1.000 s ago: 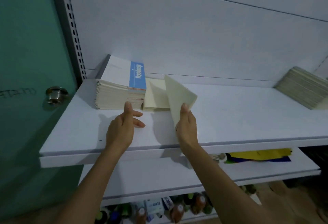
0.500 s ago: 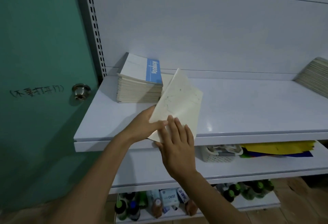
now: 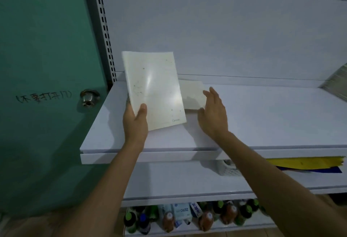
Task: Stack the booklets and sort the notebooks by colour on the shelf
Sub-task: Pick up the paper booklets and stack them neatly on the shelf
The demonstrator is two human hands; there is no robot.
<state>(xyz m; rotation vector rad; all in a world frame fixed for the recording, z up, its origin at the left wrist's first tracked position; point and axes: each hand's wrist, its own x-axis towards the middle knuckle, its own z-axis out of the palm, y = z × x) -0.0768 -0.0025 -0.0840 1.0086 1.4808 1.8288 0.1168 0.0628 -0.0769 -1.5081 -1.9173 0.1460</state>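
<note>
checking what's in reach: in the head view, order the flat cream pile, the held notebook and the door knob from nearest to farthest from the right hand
1. Cream pile: flat on the shelf, at the fingertips of the right hand.
2. Notebook: just to the left, held up by the left hand.
3. Door knob: far left, off the shelf, on the green door.

1. The left hand (image 3: 135,124) grips a speckled cream notebook (image 3: 155,90) by its lower left corner, thumb on the cover, holding it tilted above the white shelf (image 3: 262,120).
2. The right hand (image 3: 213,113), fingers straight, is at the right edge of a cream booklet (image 3: 191,94) lying flat on the shelf.
3. A leaning stack of booklets (image 3: 336,83) sits far right.
4. A green door (image 3: 47,49) with a metal knob (image 3: 89,97) stands left.
5. Below are a white basket (image 3: 228,169), yellow sheets (image 3: 304,162) and bottles (image 3: 187,218).
</note>
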